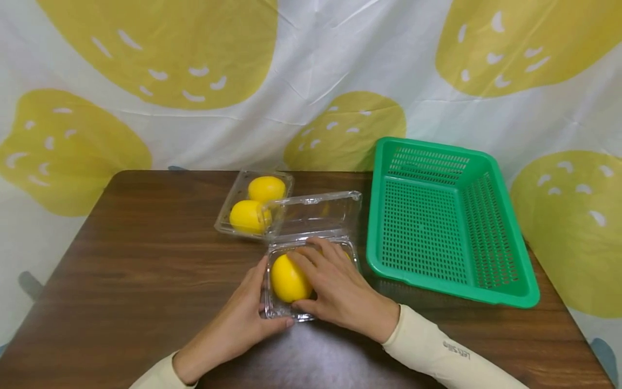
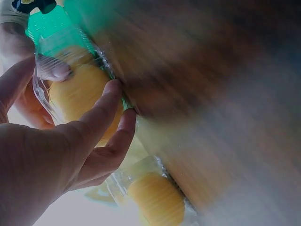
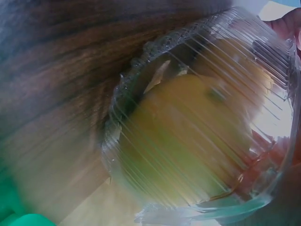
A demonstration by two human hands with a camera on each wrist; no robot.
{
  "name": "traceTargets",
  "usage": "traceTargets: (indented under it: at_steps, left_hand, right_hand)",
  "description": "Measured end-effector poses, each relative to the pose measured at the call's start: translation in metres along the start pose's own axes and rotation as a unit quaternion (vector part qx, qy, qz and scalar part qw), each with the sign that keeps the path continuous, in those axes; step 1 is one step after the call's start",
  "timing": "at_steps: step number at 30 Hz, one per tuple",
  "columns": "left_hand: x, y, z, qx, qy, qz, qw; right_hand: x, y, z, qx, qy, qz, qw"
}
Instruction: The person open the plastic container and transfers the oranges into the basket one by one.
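A clear plastic clamshell container (image 1: 272, 310) sits in front of me with its lid (image 1: 316, 213) raised at the back. My left hand (image 1: 243, 313) holds its near left corner, fingers along the left wall and thumb at the front edge. Inside lies a yellow lemon (image 1: 290, 278); my right hand (image 1: 335, 283) grips it, index finger over its far end and thumb at its near end. A second lemon is mostly hidden under that hand. The right wrist view shows the larger lemon (image 3: 183, 141) through ribbed plastic. My left hand (image 2: 89, 141) also shows in its own wrist view.
Behind and left, another clear container (image 1: 225, 221) holds two lemons (image 1: 266, 189); the raised lid overlaps its right side. A green perforated basket (image 1: 452, 294) stands at the right. A lemon-print cloth (image 1: 320, 70) hangs behind the brown wooden table (image 1: 146, 259).
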State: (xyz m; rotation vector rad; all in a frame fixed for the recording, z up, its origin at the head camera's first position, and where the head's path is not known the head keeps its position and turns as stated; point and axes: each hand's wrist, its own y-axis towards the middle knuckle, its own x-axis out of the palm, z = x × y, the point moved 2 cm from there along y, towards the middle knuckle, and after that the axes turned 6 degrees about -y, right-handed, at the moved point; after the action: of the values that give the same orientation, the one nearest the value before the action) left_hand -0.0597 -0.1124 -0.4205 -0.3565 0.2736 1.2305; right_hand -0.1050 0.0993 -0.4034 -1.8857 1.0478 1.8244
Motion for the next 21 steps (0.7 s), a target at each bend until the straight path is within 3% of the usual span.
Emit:
traceTargets:
  at_steps: [21]
  left_hand:
    - [-0.0048, 0.0086, -0.0018, -0.008, 0.028, -0.025, 0.9993]
  right_hand:
    - [0.0031, -0.0003, 0.0038, 0.009, 0.013, 0.005, 0.9999]
